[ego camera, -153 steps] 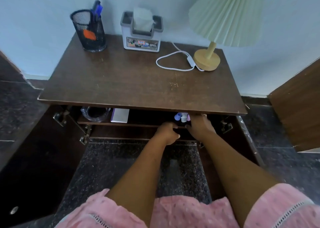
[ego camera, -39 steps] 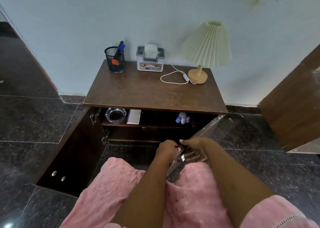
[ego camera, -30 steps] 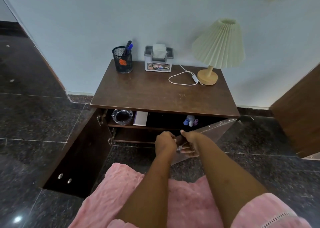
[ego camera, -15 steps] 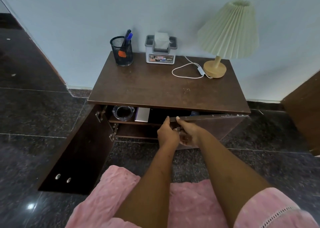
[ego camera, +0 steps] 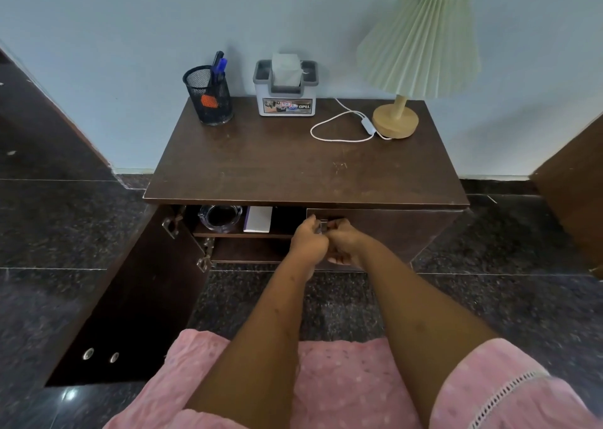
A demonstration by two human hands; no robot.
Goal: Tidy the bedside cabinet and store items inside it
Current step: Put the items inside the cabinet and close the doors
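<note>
1. Bedside cabinet point(ego camera: 306, 167) stands against the far wall, its brown top carrying a mesh pen holder point(ego camera: 208, 95) at far left, a tissue box point(ego camera: 286, 89) in the middle and a lamp point(ego camera: 414, 46) at far right.
2. Its right door point(ego camera: 391, 229) sits nearly flush with the front, while the left door point(ego camera: 137, 298) hangs wide open toward the near left.
3. On the inner shelf, a glass ashtray point(ego camera: 220, 218) sits left of a white box point(ego camera: 258, 219).
4. Both hands are together at the right door's left edge: the left hand point(ego camera: 308, 242) and the right hand point(ego camera: 347, 244) are curled around a small metal handle point(ego camera: 323, 226).
5. Pink fabric point(ego camera: 342, 386) fills the near edge.
</note>
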